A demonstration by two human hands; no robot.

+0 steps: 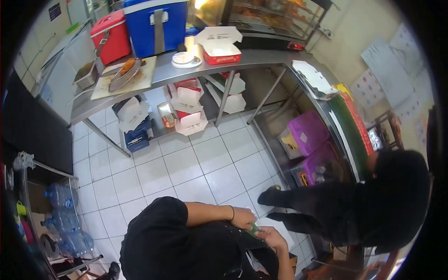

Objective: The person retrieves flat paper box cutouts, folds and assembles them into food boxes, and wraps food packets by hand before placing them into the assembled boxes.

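Observation:
Near the bottom centre, my left hand (243,218) and my right hand (273,237) meet in front of my dark top. Between them is a small green item (254,229), with the fingers of both hands closed on it. What exactly the item is cannot be made out. A dark band circles the wrist at my left hand. Something white (282,228) shows just beyond the hands, partly hidden by them.
A person in dark clothes (387,205) stands at the right by a side counter (326,109). Ahead, a steel counter (261,57) holds a red cooler (111,39), a blue cooler (156,32), a cutting board (145,74) and an open box (221,49). Water bottles (67,219) stand left.

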